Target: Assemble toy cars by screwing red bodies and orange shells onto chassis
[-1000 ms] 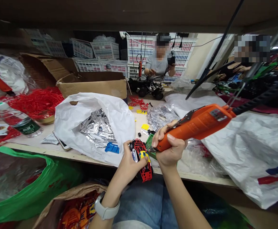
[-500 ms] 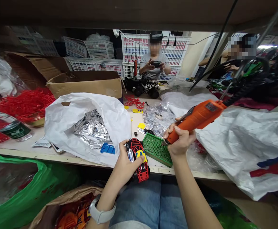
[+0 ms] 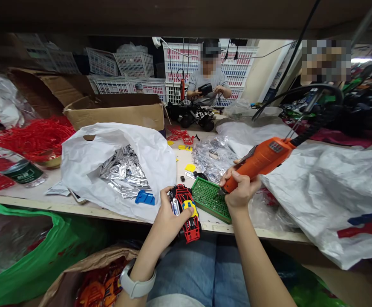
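Note:
My left hand [image 3: 168, 221] grips a red toy car [image 3: 186, 211] with a yellow roof part, held at the table's front edge over my lap. My right hand [image 3: 241, 189] is wrapped round an orange electric screwdriver [image 3: 260, 160] on a black coiled cord. Its tip points down at the right end of a green screw tray [image 3: 209, 198] that lies on the table between my hands. A small blue plastic part [image 3: 145, 198] rests left of the car.
An open white bag [image 3: 86, 162] of silver foil packets [image 3: 125, 172] lies on the left, a cardboard box [image 3: 115, 111] behind it, red plastic frames [image 3: 35, 136] at far left. A large white bag [image 3: 326, 192] fills the right. Two other people sit across and at the right.
My right hand moved the screwdriver right, from over the toy car to the green tray's right end, uncovering the tray. The left hand kept the car in place.

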